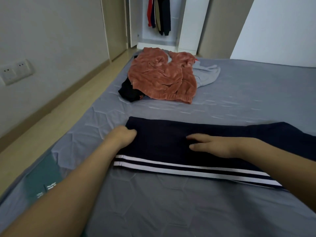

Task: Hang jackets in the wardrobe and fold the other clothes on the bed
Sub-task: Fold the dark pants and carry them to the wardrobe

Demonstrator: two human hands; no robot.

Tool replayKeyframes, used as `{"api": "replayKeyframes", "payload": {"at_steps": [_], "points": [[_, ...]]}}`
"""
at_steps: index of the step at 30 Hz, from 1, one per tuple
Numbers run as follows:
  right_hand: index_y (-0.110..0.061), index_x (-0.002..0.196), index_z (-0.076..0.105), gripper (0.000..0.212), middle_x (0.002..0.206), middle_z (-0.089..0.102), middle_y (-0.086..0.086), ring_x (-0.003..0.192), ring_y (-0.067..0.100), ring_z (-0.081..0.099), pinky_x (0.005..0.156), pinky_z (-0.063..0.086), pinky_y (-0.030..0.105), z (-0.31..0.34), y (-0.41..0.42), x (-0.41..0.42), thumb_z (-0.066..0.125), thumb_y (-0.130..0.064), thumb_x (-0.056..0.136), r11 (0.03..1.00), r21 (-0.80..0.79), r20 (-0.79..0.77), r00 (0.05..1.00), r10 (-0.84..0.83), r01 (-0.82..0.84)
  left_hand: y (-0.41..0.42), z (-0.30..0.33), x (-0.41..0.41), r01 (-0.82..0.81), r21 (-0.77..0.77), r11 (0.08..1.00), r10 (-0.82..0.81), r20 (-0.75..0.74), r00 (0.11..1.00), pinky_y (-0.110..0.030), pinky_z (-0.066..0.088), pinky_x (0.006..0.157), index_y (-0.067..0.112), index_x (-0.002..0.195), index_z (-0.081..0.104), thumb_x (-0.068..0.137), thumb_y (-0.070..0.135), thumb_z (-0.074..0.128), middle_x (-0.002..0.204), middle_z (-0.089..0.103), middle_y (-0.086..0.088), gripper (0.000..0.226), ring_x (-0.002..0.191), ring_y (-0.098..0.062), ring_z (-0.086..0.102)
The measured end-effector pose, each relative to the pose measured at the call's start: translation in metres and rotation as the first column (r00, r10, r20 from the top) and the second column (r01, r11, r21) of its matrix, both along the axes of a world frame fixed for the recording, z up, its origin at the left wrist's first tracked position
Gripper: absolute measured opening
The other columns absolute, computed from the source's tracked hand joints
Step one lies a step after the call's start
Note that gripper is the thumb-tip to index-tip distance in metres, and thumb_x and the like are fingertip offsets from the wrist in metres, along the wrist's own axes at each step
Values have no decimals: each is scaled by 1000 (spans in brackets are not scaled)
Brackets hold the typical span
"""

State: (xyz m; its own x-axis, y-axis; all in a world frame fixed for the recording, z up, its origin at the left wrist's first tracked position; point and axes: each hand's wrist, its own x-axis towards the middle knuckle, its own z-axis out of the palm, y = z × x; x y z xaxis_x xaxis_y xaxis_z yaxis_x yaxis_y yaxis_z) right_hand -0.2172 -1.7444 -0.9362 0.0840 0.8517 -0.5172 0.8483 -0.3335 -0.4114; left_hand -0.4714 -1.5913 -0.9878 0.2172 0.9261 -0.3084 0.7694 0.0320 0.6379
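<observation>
Your left hand [124,135] curls round the end of the navy striped trousers [171,147] lying flat across the near bed [239,93], apparently to lift a fold, while your right hand [213,146] rests flat, fingers straight, pinning the cloth

A bedroom in a home.
A bed [239,93] with a quilted grey-blue cover fills the room; loose clothes [162,77] lie heaped on it. Beyond stands an open white wardrobe [188,23] with dark and red garments [159,14] hanging inside. Wall sockets [15,71] sit on the pale wall beside a light wood floor [59,106].
</observation>
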Motion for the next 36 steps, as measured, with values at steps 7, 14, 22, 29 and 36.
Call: {"api": "replayKeyframes", "payload": {"at_steps": [7,14,22,29,36], "points": [[-25,150,24,62,154,33,5,140,27,31,117,15,49,-39,48,60,32,-57,98,961,238,359,907,-220,139,29,-3,42,-166,108,980,150,144,978,-36,48,80,-1,120,50,92,16,51,109,61,-16,33,95,-32,59],[-19,90,49,41,107,64,10,95,29,59,75,40,33,-44,69,77,33,-56,98,950,309,484,866,-125,-36,21,-16,43,-123,636,761,45,137,989,-41,36,62,16,118,33,103,27,32,91,56,-13,18,74,-32,53],[-12,117,60,54,104,53,16,91,36,55,86,44,48,-107,61,72,27,-48,94,831,540,672,664,-329,-134,30,-40,31,-16,155,988,33,-106,994,-34,41,71,10,81,52,95,50,48,91,61,-10,42,76,-24,53],[-27,154,11,81,162,5,9,148,26,0,118,-8,47,-86,-13,69,-3,-71,88,808,577,495,735,-463,120,27,-5,38,-151,-53,987,157,113,981,-35,43,87,-7,127,53,100,27,49,123,59,-23,43,111,-38,56],[-33,154,5,65,162,-6,-2,148,23,-10,114,-16,51,-71,-55,104,9,-63,96,924,340,532,774,-344,176,-31,95,95,71,-379,923,186,598,780,-28,46,52,7,75,56,81,18,54,67,56,-11,12,55,-25,54]]}}
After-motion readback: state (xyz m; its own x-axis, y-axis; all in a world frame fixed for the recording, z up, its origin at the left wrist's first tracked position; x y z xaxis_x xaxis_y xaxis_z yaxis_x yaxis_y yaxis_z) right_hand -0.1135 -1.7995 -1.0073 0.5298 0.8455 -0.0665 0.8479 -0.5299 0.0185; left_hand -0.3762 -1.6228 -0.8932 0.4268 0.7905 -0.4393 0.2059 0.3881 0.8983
